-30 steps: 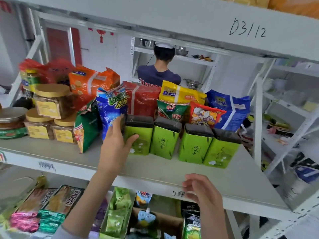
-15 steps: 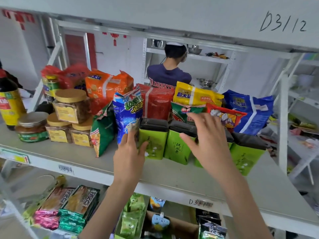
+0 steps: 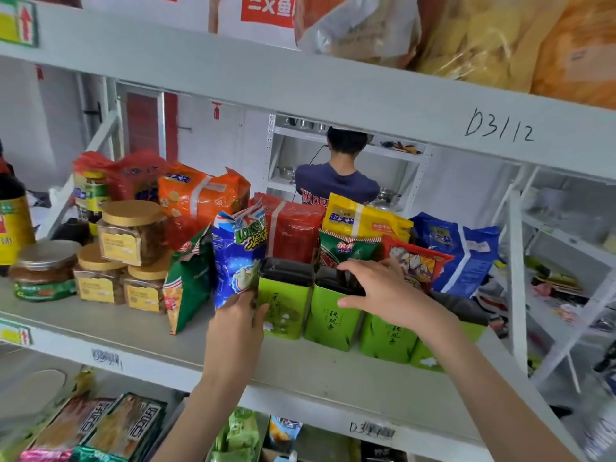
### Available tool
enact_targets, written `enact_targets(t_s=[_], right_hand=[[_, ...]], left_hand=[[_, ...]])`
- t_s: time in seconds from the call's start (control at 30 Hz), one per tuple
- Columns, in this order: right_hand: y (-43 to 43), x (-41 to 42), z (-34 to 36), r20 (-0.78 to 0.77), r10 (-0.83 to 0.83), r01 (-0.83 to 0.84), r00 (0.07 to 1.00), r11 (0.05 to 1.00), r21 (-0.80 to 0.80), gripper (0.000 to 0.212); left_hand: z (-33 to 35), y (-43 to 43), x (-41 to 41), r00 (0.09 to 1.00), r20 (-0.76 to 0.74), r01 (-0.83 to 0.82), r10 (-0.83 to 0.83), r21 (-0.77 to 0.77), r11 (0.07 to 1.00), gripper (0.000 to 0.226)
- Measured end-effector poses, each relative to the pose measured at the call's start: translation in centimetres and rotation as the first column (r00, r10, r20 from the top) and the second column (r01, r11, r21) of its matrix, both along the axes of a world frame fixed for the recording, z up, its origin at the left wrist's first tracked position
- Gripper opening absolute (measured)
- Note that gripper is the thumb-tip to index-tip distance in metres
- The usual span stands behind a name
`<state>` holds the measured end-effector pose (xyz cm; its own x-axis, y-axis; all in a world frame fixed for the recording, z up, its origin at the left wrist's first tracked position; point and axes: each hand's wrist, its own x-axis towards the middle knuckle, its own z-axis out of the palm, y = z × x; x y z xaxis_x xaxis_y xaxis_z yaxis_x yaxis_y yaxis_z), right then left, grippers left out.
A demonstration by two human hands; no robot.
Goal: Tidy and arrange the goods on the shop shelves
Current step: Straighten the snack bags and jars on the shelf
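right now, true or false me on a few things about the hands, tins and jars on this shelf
1. The left hand grips the blue bag at its bottom. True.
2. The green tins have gold lids. False: their lids are dark; the gold lids are on the jars.
3. The right hand rests on top of a tin. True.
4. The jars stand right of the tins. False: they stand left of them, past the blue bag.
5. The shelf edge above reads D3/12. True.
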<state>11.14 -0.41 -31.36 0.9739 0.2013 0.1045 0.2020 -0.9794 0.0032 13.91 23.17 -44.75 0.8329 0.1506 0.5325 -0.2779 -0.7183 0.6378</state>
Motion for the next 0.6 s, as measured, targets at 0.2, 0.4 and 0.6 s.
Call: enact_targets(t_s=[0.2, 0.4, 0.6], right_hand=[[-1.6, -0.3, -0.4, -0.021, 0.020, -0.018, 1.000, 0.995, 0.098, 0.070], [-1.3, -0.5, -0.8, 0.027, 0.003, -0.004, 1.000, 1.000, 0.028, 0.066], [5.5, 0.5, -0.5, 0.313, 0.116, -0.209, 0.943, 0.936, 0.284, 0.056]], left_hand=[[-0.4, 0.4, 0.1, 0.997, -0.037, 0.071, -0.074, -0.077, 0.994, 0.023], [-0.4, 1.0, -0.5, 0.978, -0.102, 0.167, -0.180, -0.126, 0.978, 0.029], [-0.4, 2.6, -1.8, 0.977, -0.071, 0.180, -0.199, -0.209, 0.961, 0.022]])
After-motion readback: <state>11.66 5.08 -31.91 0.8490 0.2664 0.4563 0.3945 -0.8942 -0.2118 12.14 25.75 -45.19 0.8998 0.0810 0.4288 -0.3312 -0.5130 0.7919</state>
